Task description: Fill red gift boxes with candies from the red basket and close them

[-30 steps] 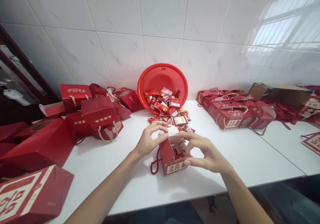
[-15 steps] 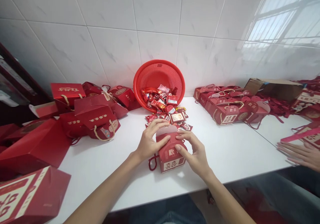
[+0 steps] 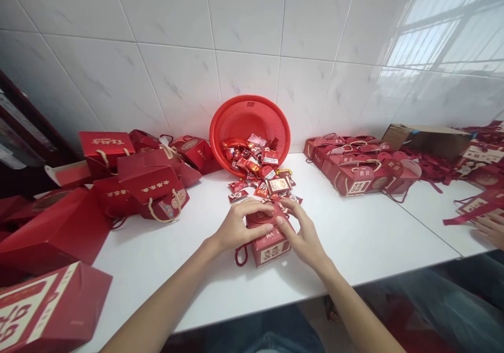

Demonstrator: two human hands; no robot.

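Note:
A small red gift box (image 3: 271,252) with cream and red lettering stands on the white table in front of me. My left hand (image 3: 241,225) curls over its top from the left, thumb and fingers on the lid flaps. From the right, my right hand (image 3: 302,232) presses on the same flaps, its thumb near the middle of the lid. A dark red cord loop (image 3: 241,255) sticks out at the box's left side. Just behind the box lie wrapped candies (image 3: 277,185), spilling from a tipped red plastic basket (image 3: 252,113). The fingers partly hide the lid.
Red boxes with rope handles (image 3: 151,185) are heaped at the left, a larger one (image 3: 55,306) nearest me. Rows of red boxes (image 3: 348,174) stand right of the basket, beside an open cardboard box (image 3: 429,140). Another person's hand (image 3: 490,227) is at the far right edge.
The box's lid flaps have gone from standing up to folded down flat under my hands. At the right, the other person's hand has drawn away toward the edge, and the red ribbon there has shifted.

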